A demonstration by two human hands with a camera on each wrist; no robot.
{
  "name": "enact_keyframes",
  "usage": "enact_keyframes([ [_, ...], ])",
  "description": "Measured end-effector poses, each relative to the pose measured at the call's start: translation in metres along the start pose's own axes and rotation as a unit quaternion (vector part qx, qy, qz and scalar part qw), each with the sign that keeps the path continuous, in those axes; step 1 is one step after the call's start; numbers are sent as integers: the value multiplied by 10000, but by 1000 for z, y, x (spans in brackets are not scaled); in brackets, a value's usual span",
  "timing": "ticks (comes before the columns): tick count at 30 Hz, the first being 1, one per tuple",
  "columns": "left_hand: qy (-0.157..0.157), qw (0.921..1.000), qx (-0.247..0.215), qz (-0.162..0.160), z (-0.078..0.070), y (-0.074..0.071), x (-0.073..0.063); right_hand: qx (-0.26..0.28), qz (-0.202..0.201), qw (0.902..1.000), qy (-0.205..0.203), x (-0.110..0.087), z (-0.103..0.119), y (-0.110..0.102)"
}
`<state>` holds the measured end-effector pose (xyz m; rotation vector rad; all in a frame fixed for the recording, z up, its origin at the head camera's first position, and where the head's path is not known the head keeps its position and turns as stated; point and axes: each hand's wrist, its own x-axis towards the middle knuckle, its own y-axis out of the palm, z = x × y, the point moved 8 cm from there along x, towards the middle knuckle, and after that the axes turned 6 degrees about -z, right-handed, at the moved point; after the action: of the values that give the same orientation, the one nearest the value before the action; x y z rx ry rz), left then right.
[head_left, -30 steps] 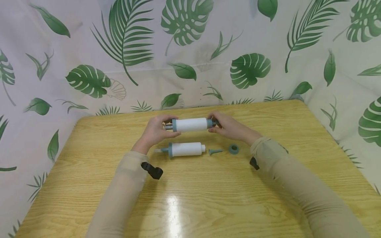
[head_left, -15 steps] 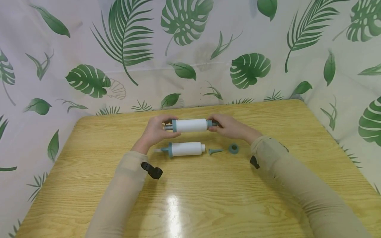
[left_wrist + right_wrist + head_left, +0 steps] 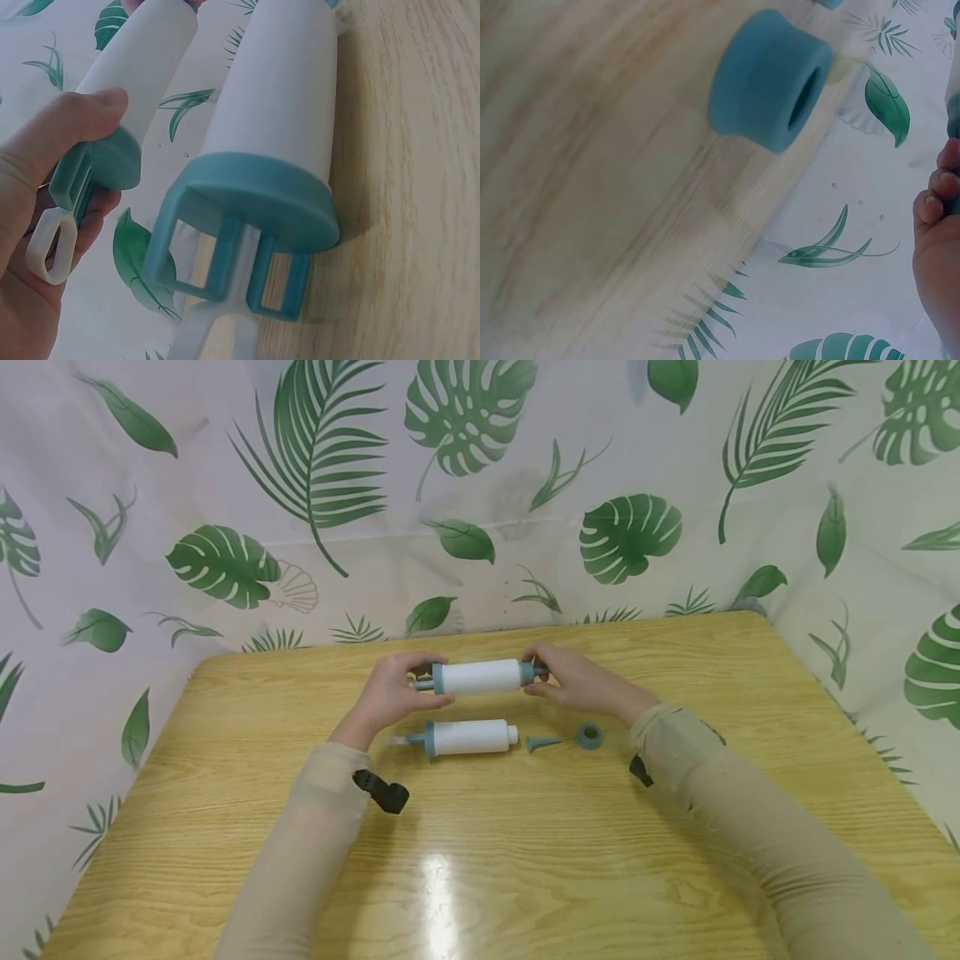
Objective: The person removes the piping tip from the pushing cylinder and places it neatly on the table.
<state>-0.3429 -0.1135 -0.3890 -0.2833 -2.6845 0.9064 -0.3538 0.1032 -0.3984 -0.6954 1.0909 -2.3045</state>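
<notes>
Held level over the back of the table is an icing syringe [image 3: 481, 677] with a white barrel and teal ends. My left hand [image 3: 395, 687] grips its handle end, thumb on the barrel beside the teal cap in the left wrist view. At the opposite end, the fingers of my right hand [image 3: 573, 681] pinch around the teal collar and nozzle. A second icing syringe [image 3: 471, 737], without a tip, lies just in front. To its right lie a loose teal nozzle [image 3: 543, 742] and a teal ring collar [image 3: 589, 737], which the right wrist view shows close [image 3: 761, 82].
The wood-grain table [image 3: 525, 860] ends at a leaf-print cloth backdrop [image 3: 525, 552] close behind the held syringe. The loose parts lie in a row between the two forearms. A black wrist camera strap [image 3: 382, 791] sits on the left sleeve.
The held syringe has tipped slightly, its nozzle end a little higher. My right fingers have shifted around the nozzle, showing more of it. The things on the table stay where they were.
</notes>
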Motion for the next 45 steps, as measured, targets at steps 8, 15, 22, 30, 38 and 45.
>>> enact_keyframes([
  [8, -34, 10000, 53, 45, 2, 1, 0, -122, 60, 9999, -103, 0, -2, 1],
  [15, 2, 9999, 152, 14, 1, 1, 0, -211, 252, 9993, -203, -3, 0, 3],
  [22, -12, 9997, 218, 75, 3, 4, 0, -166, 253, 9995, -117, -2, -2, 3],
  [30, -83, 9998, 134, 82, 6, 7, 1, -171, 98, 9997, -174, -1, -5, 4],
  [38, -149, 9998, 112, 79, 6, 7, 1, -287, 9, 9995, -138, -2, -6, 3],
  [45, -188, 9997, 139, 63, 9, 6, 1, -315, 41, 9994, -106, -4, -10, 3],
])
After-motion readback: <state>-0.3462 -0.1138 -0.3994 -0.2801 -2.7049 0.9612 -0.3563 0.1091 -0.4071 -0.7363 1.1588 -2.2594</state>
